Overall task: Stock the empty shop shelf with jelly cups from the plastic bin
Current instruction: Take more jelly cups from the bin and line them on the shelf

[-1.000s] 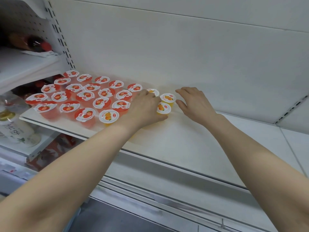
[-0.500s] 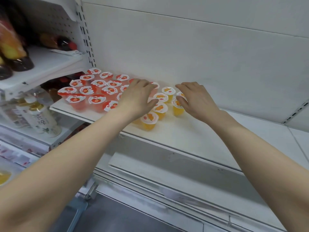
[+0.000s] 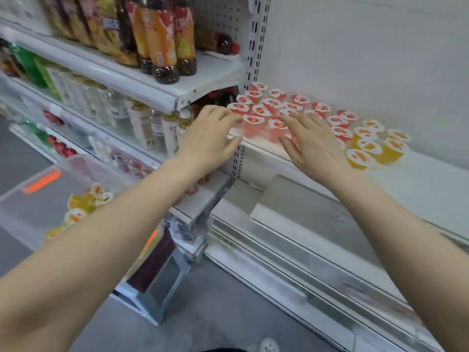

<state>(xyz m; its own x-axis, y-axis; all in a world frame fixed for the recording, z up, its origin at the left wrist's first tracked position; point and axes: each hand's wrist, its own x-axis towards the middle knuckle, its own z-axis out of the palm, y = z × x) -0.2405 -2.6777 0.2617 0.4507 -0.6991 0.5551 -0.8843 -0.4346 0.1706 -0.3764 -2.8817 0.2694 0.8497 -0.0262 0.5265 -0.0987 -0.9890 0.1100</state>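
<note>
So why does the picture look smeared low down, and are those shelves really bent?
Head view: motion blur smears the lower rails and the clear plastic bin. Head view: the wide-angle lens bows the edges of the white metal shelf, so the bend is probably not real. Head view: lighting is soft and even, with no hard shadows or glare, and the red jelly cups are fairly readable.

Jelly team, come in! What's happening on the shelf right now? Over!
Left hand, right hand open, empty, at the red jelly cups. Orange jelly cups beside them on the shelf. More in the plastic bin. Nothing in the way.
</note>
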